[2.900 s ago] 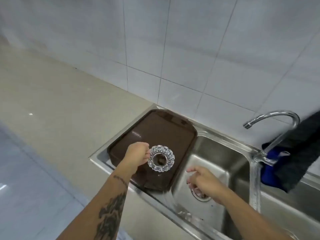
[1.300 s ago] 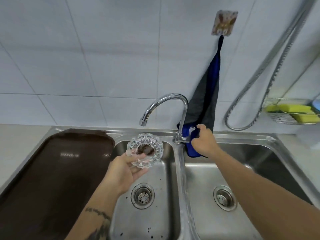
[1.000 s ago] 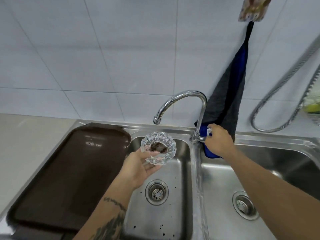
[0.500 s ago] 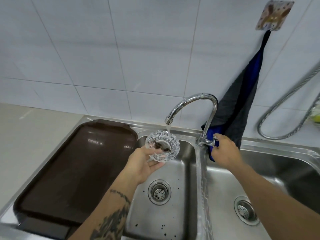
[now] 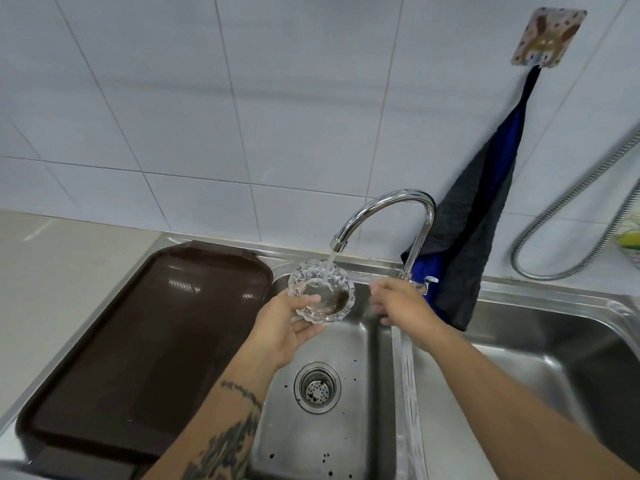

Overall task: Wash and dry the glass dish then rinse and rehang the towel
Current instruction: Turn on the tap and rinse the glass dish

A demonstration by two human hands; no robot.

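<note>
The left hand (image 5: 280, 330) has its grip closed around the glass dish (image 5: 321, 295), fingers under the base and thumb over the near rim, holding it above the left basin of the steel sink (image 5: 346, 427). Water runs from the spout of the chrome tap (image 5: 388, 216) straight into the dish, which is tilted a little toward the person. A brown smear sits inside it on the right side.

The right hand (image 5: 403, 306) hovers just in front of the tap's base and small lever, fingers loosely curled and spread, its grip open and holding nothing. It is near the dish but not touching it.

The towel (image 5: 474, 237), dark grey with a blue side, hangs from a patterned wall hook (image 5: 549, 36) on the white tiles, behind the tap; its lower end drapes over the sink's back edge.

A brown tray (image 5: 138, 341) lies on the sink's left side, beside the left basin. Dark specks dot the basin floor around the drain (image 5: 317, 388). A metal hose (image 5: 568, 233) loops along the wall at the right.
</note>
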